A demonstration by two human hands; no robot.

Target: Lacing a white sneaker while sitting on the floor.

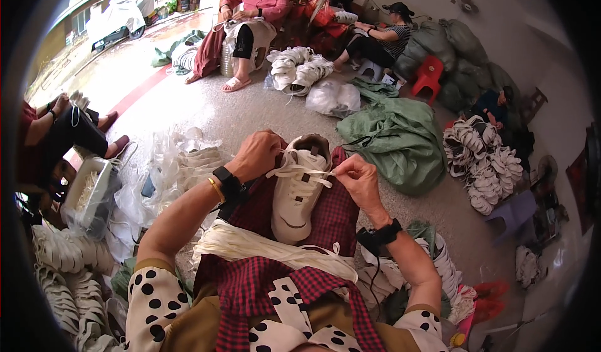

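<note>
A white sneaker (295, 195) lies on my lap over a dark red checked apron (341, 217), its toe toward me. White shoelace (302, 171) crosses its upper part near the opening. My left hand (255, 155) pinches lace at the shoe's left side. On the right side, my right hand (358, 178) holds a lace end between thumb and fingertips, pulled outward from the shoe. Nearer my body, a thick bundle of loose white laces (269, 248) lies across my lap.
Piles of white shoes (482, 164) stand to the right and ahead. A green sack (397, 142) lies on the floor beyond my right hand. Clear plastic bags (169, 183) and a plastic bin (94, 192) are at the left. Several people sit around, one (260, 7) ahead.
</note>
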